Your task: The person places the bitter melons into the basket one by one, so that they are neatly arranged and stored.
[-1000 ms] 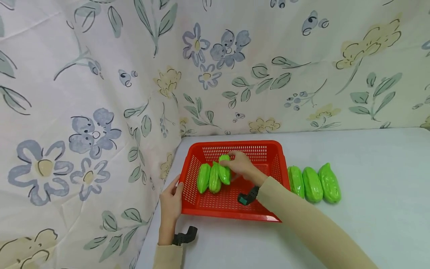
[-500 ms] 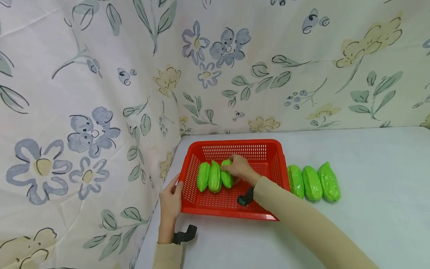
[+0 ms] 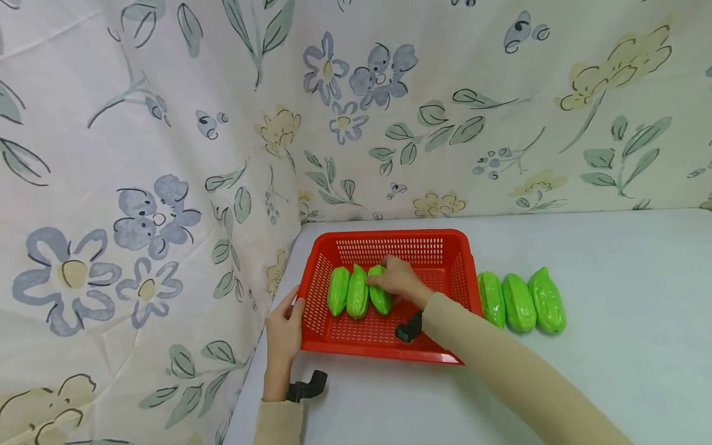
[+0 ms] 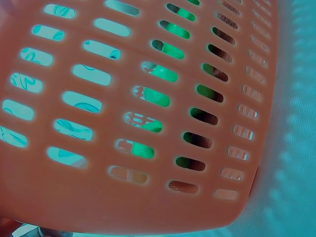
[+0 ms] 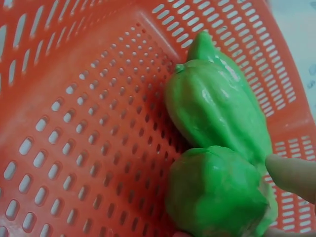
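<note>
A red plastic basket (image 3: pixel 384 353) with slotted walls stands on the white table. Three glossy, ridged fruits that look like green papayas lie side by side in its left half. My right hand (image 3: pixel 403 281) reaches in from the right and holds the rightmost green papaya (image 3: pixel 381 299) by its upper part. In the right wrist view, a finger (image 5: pixel 291 174) shows beside that papaya (image 5: pixel 212 192), close to the neighbouring one (image 5: pixel 217 101). My left hand (image 3: pixel 282 337) grips the basket's left rim with its thumb over the edge; the left wrist view shows the slotted wall (image 4: pixel 148 207).
Three more green papayas (image 3: pixel 520 303) lie in a row on the table (image 3: pixel 628 321), right of the basket; the nearest is partly hidden by its wall. A floral curtain (image 3: pixel 389 123) hangs behind and on the left. Each wrist wears a black camera (image 3: pixel 308 388).
The papaya in my right hand has come down from over its neighbour and now lies to the right of it on the basket floor. My left hand stays on the rim.
</note>
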A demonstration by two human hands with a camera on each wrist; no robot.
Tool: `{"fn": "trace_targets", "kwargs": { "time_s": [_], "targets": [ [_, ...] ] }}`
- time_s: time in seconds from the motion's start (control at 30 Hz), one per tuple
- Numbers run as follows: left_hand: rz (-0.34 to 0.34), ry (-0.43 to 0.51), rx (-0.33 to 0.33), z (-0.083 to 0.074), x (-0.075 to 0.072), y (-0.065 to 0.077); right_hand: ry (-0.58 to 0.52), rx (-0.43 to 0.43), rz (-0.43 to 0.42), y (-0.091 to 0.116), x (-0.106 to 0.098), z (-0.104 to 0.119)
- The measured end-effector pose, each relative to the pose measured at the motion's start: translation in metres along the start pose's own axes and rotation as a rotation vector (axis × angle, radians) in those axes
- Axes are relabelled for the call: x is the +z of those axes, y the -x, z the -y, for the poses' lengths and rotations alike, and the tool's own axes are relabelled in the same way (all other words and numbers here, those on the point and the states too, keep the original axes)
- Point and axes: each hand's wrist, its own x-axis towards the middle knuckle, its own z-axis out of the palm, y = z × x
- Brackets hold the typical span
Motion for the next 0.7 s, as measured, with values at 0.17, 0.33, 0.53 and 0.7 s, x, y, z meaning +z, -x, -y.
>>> {"fn": "trace_targets", "kwargs": {
  "time_s": [0.17,0.33,0.53,0.7],
  "targets": [
    [-0.007,-0.014,0.009,0.0012,0.0009,-0.0005,-0.028,0.02,0.028,0.0011,-0.0034,0.0004],
    [-0.01,-0.02,0.014,0.0013,0.001,-0.0005,-0.035,0.042,0.055,0.0023,-0.0034,0.0006],
    [-0.008,-0.017,0.009,0.0018,0.0008,-0.0006,0.012,0.03,0.047,0.0042,-0.0017,0.0009],
    [-0.004,-0.012,0.002,0.0016,0.0007,0.0001,0.068,0.008,0.031,0.0047,-0.001,0.0011]
  ]
}}
